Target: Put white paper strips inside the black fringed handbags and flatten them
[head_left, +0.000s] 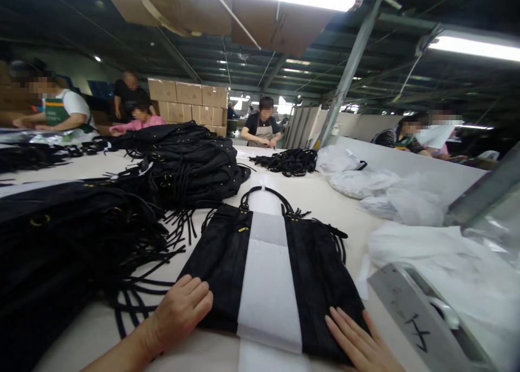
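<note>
In front of me a black handbag lies flat on the table, its handles pointing away. A white paper strip runs down its middle and past its near edge. At the bag's lower left edge, my left hand is closed, fingers curled over the black material. My right hand rests on the lower right corner, fingers stretched out flat. Black fringe straps spread over the table beside my left wrist.
Piles of black bags crowd the left side. A grey box-like dispenser and white plastic bags lie at right. Black straps are heaped farther back. A co-worker is at the far table edge; several others work around.
</note>
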Demonstrator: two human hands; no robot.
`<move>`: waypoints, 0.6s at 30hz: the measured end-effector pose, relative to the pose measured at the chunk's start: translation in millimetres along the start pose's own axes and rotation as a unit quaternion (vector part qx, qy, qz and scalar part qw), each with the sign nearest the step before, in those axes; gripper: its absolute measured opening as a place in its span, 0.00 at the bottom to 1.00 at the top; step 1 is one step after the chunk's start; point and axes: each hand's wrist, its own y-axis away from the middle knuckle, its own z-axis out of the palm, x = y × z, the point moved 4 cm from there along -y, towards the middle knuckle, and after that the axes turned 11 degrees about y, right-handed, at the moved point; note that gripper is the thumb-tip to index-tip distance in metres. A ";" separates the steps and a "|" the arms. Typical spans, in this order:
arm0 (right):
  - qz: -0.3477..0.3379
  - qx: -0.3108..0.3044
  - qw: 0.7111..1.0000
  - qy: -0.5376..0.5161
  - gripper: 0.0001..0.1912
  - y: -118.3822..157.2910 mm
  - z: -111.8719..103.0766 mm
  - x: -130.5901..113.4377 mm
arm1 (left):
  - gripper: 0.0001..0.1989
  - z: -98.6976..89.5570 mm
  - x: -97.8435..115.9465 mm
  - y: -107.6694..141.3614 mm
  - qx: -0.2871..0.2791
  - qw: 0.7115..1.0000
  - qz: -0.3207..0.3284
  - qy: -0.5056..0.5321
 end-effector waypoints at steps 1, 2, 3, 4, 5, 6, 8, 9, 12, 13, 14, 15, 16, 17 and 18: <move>0.000 -0.008 1.000 -0.002 0.31 -2.4 -3.9 -0.8 | 0.15 1.0 1.3 -2.0 -0.006 1.000 0.002 0.001; 0.001 -0.011 1.000 -0.002 0.29 -4.7 -7.1 -1.5 | 0.16 1.6 2.6 -3.7 -0.008 1.000 0.003 0.001; 0.003 -0.012 1.000 -0.001 0.28 -6.5 -9.5 -2.3 | 0.16 2.0 4.1 -4.9 -0.011 1.000 0.006 0.000; 0.004 -0.012 1.000 0.001 0.28 -7.7 -10.8 -3.1 | 0.17 2.1 5.8 -5.6 -0.014 1.000 0.011 0.002; 0.005 -0.011 1.000 0.004 0.28 -8.2 -11.2 -4.0 | 0.17 1.8 7.5 -5.6 -0.017 1.000 0.014 0.003; 0.006 -0.011 1.000 0.006 0.29 -8.1 -11.0 -5.0 | 0.17 1.1 9.1 -5.1 -0.017 1.000 0.015 0.004; 0.013 -0.021 1.000 0.004 0.31 -6.6 -9.6 -6.4 | 0.17 -0.6 11.6 -3.0 -0.010 1.000 0.010 0.006; 0.018 -0.021 1.000 0.000 0.32 -5.7 -9.6 -6.7 | 0.17 -0.8 12.6 -2.0 -0.007 1.000 0.005 0.004; 0.027 -0.019 0.999 -0.015 0.31 -5.0 -12.1 -5.8 | 0.17 1.7 15.9 -1.1 -0.008 1.000 -0.008 -0.005; 0.026 -0.018 0.999 -0.023 0.29 -5.8 -13.4 -5.2 | 0.17 3.0 17.0 -1.5 -0.010 1.000 -0.014 -0.006; 0.026 -0.020 0.999 -0.032 0.27 -7.0 -14.4 -4.3 | 0.17 4.0 17.8 -1.7 -0.013 1.000 -0.026 -0.006; 0.029 -0.022 0.998 -0.042 0.26 -8.6 -14.9 -3.1 | 0.16 4.4 18.1 -1.4 -0.014 0.999 -0.046 -0.002; 0.033 -0.022 0.998 -0.054 0.26 -10.4 -15.0 -1.8 | 0.15 4.3 17.7 0.2 -0.017 0.997 -0.073 0.008; 0.040 -0.020 0.997 -0.067 0.28 -12.3 -14.8 -0.5 | 0.14 3.8 16.5 3.4 -0.025 0.994 -0.105 0.023; 0.047 -0.017 0.996 -0.080 0.29 -14.2 -14.0 0.6 | 0.14 2.9 15.1 8.4 -0.037 0.990 -0.133 0.039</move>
